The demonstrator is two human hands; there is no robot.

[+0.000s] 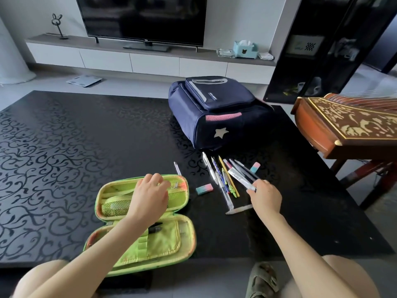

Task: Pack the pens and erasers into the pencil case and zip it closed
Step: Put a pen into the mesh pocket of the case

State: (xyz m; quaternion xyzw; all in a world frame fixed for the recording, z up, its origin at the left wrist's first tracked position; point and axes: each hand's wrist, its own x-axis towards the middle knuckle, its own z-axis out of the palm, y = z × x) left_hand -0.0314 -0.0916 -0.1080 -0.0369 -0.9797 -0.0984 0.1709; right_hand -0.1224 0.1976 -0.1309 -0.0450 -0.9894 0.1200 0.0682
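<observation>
Pinching pens (241,176), right hand (266,196); left hand (150,195) presses pencil case (120,211).

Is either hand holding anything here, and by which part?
Right hand pinches a few pens by their near ends. Left hand rests on the open pencil case, gripping nothing visible.

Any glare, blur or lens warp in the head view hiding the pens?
Head view: wide-angle warp bows the glossy black patterned table at its edges; soft daylight sheen on it, none over the scattered pens; right hand is sharp enough, gripping several pens; dark television mirrors the room.
</observation>
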